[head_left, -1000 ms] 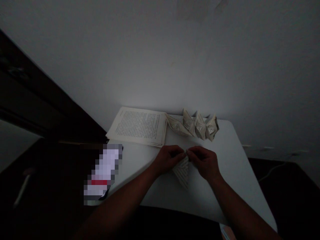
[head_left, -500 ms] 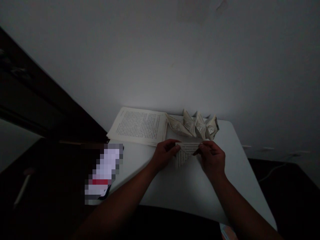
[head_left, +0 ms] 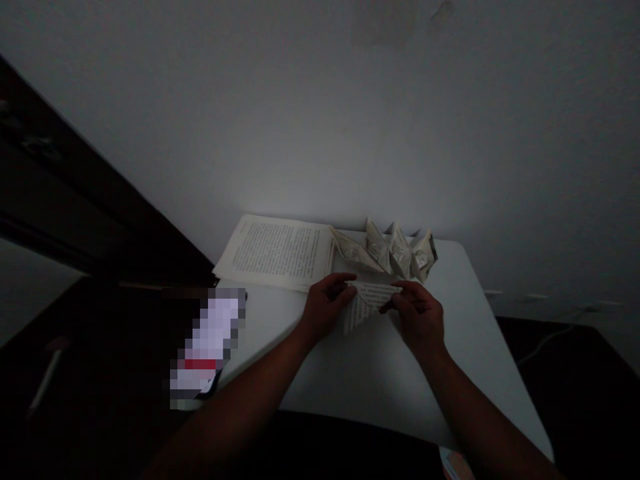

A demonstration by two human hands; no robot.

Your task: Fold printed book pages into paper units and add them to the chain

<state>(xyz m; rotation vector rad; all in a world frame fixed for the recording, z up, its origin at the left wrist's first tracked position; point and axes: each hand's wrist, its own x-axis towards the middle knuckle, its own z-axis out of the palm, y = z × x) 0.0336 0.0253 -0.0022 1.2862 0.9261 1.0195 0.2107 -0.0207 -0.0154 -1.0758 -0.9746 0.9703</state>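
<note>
Between my hands is a folded sheet of printed paper (head_left: 369, 300), creased into a pointed shape with its tip toward me. My left hand (head_left: 327, 303) pinches its upper left corner between thumb and fingers. On the other side, my right hand (head_left: 419, 312) is closed on the upper right edge. Just beyond stand several folded paper boats (head_left: 380, 247), side by side in a row and made from the same kind of printed page. A stack of printed pages (head_left: 277, 250) lies flat to their left.
A phone (head_left: 210, 343) with a lit, pixelated screen lies at the left edge of the white table (head_left: 350, 387). The wall (head_left: 320, 133) rises right behind the table. Something colourful (head_left: 456, 463) shows below the front edge, and a thin cable (head_left: 545, 343) runs at right.
Both hands have shifted slightly left with the folded paper, and its lower tip has swung a little to the left. The boats, pages and phone stay put.
</note>
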